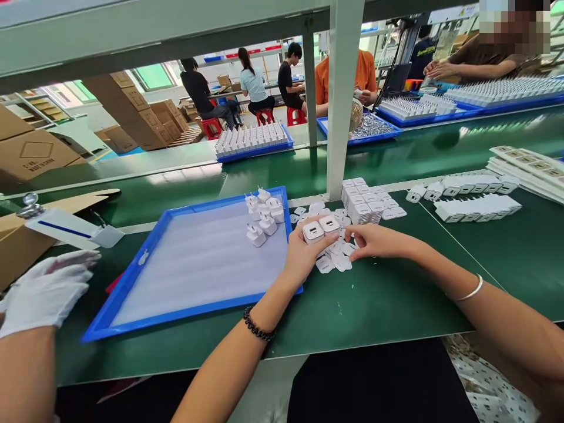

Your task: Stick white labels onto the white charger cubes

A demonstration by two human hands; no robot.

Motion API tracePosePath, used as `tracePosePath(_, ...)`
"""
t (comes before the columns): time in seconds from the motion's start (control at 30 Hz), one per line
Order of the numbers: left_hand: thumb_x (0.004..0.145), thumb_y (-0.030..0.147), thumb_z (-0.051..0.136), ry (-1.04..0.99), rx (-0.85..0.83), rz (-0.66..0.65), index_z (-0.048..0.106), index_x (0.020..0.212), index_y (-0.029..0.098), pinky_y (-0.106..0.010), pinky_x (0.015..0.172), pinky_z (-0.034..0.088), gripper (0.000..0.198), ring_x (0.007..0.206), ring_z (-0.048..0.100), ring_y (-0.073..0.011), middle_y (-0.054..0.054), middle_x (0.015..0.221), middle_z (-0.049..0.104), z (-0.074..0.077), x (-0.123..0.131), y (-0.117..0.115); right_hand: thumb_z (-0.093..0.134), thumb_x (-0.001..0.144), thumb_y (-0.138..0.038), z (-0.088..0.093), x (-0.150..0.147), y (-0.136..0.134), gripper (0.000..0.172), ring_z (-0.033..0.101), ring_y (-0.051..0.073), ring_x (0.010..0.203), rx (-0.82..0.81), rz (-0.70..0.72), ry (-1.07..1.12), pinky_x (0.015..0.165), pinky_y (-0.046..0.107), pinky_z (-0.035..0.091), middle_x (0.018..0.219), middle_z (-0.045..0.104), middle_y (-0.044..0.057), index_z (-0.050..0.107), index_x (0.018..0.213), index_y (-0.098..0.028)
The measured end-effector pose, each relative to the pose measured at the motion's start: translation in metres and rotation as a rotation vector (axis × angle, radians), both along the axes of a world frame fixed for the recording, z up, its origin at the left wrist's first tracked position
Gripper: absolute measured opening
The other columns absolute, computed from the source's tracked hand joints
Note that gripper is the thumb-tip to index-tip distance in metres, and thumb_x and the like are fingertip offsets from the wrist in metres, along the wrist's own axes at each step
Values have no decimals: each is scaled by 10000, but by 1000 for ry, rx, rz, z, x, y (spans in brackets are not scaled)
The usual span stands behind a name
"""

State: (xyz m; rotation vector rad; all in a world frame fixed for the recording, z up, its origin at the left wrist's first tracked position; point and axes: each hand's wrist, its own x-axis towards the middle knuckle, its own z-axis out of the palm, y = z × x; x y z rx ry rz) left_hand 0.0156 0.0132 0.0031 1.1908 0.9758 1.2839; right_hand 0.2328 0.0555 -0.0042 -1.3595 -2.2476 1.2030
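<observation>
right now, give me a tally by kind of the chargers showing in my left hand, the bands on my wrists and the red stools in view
White USB chargers in the left hand: 2
Black beaded bracelet: 1
Silver bangle: 1
Red stools: 3
Total: 7

Smooth plastic adapters point(314, 233), cardboard cartons point(37, 155)
</observation>
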Motion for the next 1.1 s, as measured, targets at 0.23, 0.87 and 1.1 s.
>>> tracePosePath(0.23, 595, 310, 924, 6, -55, 21, 733, 1041, 171, -326, 883, 551, 504, 977, 690, -197, -63, 1068, 752, 0, 0, 1, 850, 586, -393, 0, -7, 2, 327, 425, 125, 578, -101, -43, 180, 572, 274, 311, 566, 453, -71, 611, 685, -194)
tracePosePath(0.87, 627, 225, 904, 113, 87, -1, 762, 1040, 188, -323, 913, 549, 438, 1039, 697, -218, -56, 1094, 769, 2, 3, -6, 860, 736, -394, 34, -4, -24, 328, 588, 130, 667, -52, -288, 781, 597, 272, 500, 794, 672, -4, 660, 928, -219)
tracePosePath(1.1, 617, 235, 909, 19, 87, -76, 759, 1000, 181, -286, 820, 564, 416, 921, 704, -185, -34, 985, 773, 4, 4, -8, 686, 840, -420, 24, 5, -16, 230, 670, 199, 700, 53, -178, 351, 604, 324, 518, 783, 717, 19, 569, 926, -241)
